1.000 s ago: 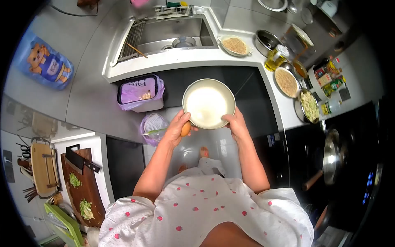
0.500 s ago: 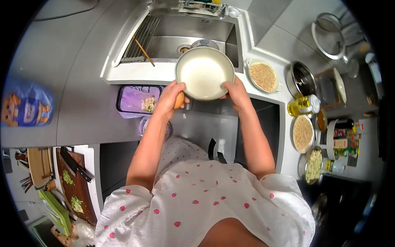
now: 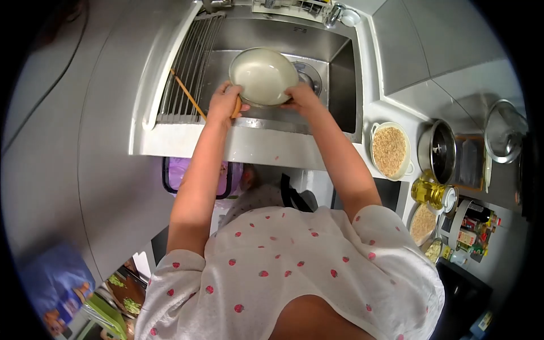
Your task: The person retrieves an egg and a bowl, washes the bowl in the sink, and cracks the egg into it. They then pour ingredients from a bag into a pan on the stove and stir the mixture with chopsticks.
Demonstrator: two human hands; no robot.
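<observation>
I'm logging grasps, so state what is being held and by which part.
Both hands, left and right, hold the pale bowl by its near side, one each side. The left grip also has an egg.

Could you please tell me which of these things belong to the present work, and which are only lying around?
Seemingly in use:
- pale bowl, held by left hand and right hand
- egg, in the left hand
- sink, beneath the bowl

Apparently just lying about:
- wooden stick
- oil bottle
- metal pot
</observation>
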